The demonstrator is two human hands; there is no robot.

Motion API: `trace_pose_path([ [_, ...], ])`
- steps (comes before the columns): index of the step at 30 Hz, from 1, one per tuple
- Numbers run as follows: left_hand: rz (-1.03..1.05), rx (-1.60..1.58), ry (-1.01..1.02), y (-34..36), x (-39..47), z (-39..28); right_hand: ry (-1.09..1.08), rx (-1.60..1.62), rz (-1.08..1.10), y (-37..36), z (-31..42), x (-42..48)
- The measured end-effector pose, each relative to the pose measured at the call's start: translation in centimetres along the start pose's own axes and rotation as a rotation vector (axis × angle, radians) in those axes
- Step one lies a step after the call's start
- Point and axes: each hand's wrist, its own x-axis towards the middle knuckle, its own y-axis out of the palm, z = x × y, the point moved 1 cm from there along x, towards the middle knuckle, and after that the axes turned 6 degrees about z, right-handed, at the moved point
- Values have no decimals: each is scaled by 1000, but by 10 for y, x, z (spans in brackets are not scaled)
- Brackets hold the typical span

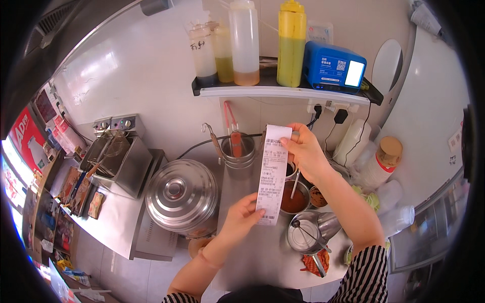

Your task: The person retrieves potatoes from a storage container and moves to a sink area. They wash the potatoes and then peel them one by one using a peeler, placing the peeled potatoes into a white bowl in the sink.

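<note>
A long printed paper receipt is stretched upright between my two hands above the steel worktop. My left hand pinches its lower end between thumb and fingers. Up at the top right corner, my right hand grips the paper the same way. Just behind the receipt, to the right, stands a steel pot of reddish-brown sauce with a ladle handle leaning out. Below that pot, a steel saucepan has a small dark spoon lying across it. A piece of red-orange food lies partly under the saucepan's handle.
A large lidded steel pot stands left, beyond it a deep fryer. Tongs and a strainer sit in a steel container. Squeeze bottles and a blue device occupy the wall shelf. Stacked paper cups are at right.
</note>
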Motion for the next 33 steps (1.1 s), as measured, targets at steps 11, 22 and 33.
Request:
trace_pose_path([
  [11, -71, -54, -29, -21, 48, 11, -53, 207, -116, -11, -18, 53],
  [22, -97, -88, -57, -34, 65, 13, -107, 331, -84, -13, -26, 73],
  [33, -123, -200, -53, -48, 74, 32, -107, 212, -203, -9, -20, 96],
])
